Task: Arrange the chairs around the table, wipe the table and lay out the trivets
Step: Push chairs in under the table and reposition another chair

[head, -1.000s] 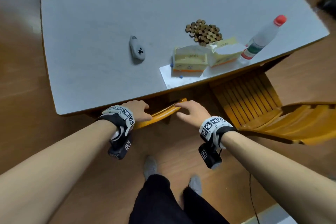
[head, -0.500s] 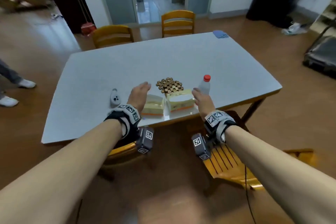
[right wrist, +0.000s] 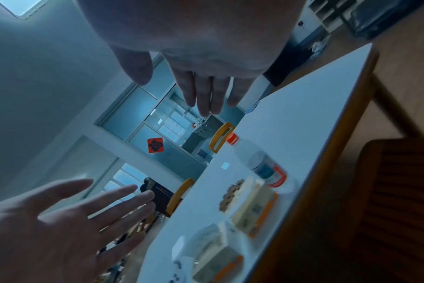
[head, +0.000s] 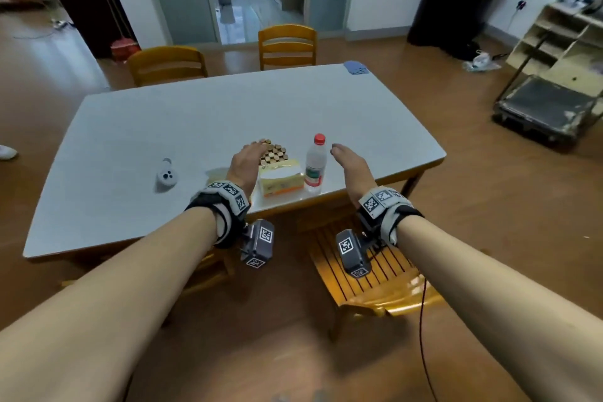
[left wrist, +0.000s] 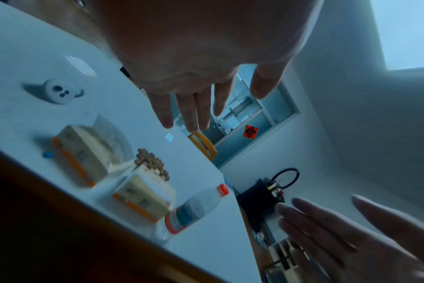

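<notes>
Both my hands hover open over the near edge of the white table (head: 146, 127), holding nothing. My left hand (head: 249, 160) is above the stack of wooden trivets (head: 275, 152) and a tissue box (head: 282, 179). My right hand (head: 347, 160) is just right of the water bottle (head: 316, 165). The left wrist view shows straight fingers (left wrist: 191, 111), and so does the right wrist view (right wrist: 206, 95). A blue cloth (head: 355, 67) lies on the far right corner. Two yellow chairs (head: 166, 65) (head: 287, 46) stand at the far side. Another chair (head: 368, 268) sits below my right wrist.
A small white controller (head: 166, 174) lies on the table left of my hands. A second tissue box (left wrist: 82, 153) stands beside the first. A fourth chair (head: 208, 268) is tucked under the near edge. A cart (head: 541, 108) and shelves stand at the right.
A second ago both hands rested on the back of the near left chair. They have let go, risen and moved forward over the table, and my view has lifted to the room.
</notes>
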{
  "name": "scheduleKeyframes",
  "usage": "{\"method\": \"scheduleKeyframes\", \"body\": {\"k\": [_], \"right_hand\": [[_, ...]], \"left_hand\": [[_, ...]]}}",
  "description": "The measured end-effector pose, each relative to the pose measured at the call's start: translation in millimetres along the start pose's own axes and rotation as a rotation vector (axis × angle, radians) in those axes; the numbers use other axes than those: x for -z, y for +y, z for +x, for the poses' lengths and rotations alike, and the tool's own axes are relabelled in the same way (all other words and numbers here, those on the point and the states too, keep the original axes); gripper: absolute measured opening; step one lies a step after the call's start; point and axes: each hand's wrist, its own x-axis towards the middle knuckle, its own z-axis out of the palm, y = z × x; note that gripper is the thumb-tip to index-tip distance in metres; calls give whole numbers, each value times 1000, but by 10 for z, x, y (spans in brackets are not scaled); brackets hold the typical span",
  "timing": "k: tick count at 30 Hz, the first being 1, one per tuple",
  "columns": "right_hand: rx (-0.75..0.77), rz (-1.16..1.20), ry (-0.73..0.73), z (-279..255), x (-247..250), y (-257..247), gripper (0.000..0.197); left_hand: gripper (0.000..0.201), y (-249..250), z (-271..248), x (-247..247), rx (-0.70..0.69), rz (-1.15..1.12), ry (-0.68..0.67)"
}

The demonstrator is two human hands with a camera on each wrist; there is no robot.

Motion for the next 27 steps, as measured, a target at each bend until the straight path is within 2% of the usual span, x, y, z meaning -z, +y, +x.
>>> {"method": "scheduleKeyframes", "body": {"k": [4, 7, 10, 15, 19, 22, 25, 27], "right_hand": [[-83, -200, 8, -339, 591, 635, 41], [-223, -322, -18, -633, 1116, 1213, 40], [-348, -352, 28, -949, 1619, 1794, 44], [-435, -402, 86, -1175, 2310, 2538, 42], [-450, -408, 52, -1046, 2674, 3073, 47], [-431, -517, -97, -933, 2840, 3379, 53], [-382, -763, -289, -873, 2975, 3634, 62], [-307, -885, -362, -787, 3004, 3720, 63]], "left_hand": [[33, -451, -93, -553, 105, 282, -160], [44, -768, -299, -1158, 156, 277, -295], [54, -1043, -553, -1823, 211, 299, -437], [55, -1185, -747, -2791, 212, 403, -593], [55, -1277, -736, -3393, 238, 464, -617], [55, -1344, -756, -3711, 271, 568, -604], [56, -1445, -761, -3965, 322, 608, -558], [58, -1509, -790, -4054, 339, 612, -537]]}}
